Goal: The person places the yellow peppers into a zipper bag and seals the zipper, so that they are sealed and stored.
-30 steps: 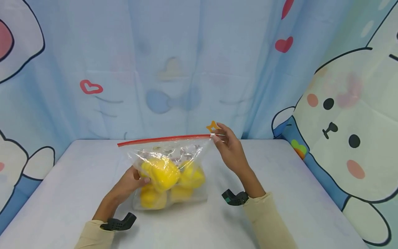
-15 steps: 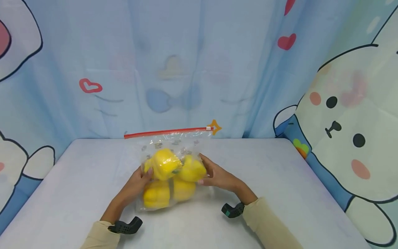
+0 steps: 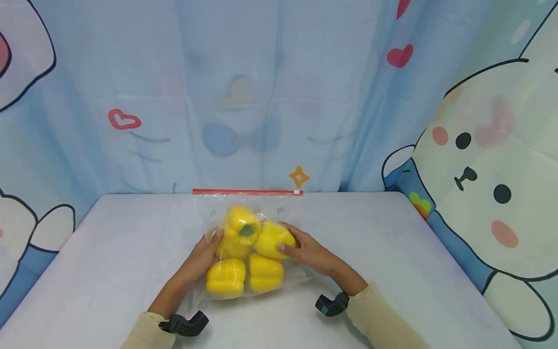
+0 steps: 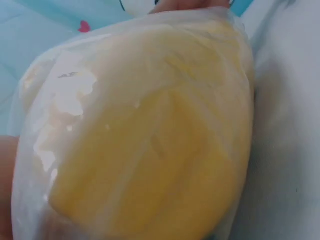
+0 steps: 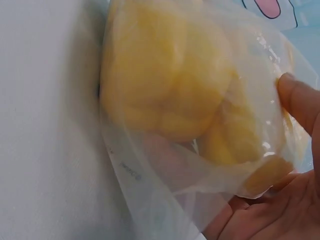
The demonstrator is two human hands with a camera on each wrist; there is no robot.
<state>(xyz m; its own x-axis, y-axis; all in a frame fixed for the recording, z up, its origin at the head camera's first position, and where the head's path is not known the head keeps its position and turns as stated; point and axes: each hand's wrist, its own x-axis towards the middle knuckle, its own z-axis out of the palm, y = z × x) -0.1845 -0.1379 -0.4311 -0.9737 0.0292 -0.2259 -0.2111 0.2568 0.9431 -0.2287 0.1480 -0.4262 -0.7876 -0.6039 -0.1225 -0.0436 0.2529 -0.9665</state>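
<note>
A clear zip bag [image 3: 287, 206] with a red slider strip along its top stands between my hands. Several yellow bell peppers [image 3: 225, 278] fill it; one shows a green stem end. My left hand [image 3: 202, 254] grips the bag's left side, thumb in front. On the opposite side my right hand [image 3: 311, 252] holds the bag, its thumb [image 5: 297, 97] over a pepper and its fingers behind. The white slider sits at the strip's right end. In the left wrist view the bagged pepper [image 4: 150, 170] covers most of the left hand.
The bag is over a white-covered table [image 3: 144, 228]. Behind it hangs a light blue curtain [image 3: 244, 48] printed with hearts and cartoon animals. Each wrist carries a black camera mount [image 3: 185, 325].
My right hand has left the slider at the top corner and come down to grip the bag's right side. The bag has shifted slightly right, its strip now level.
</note>
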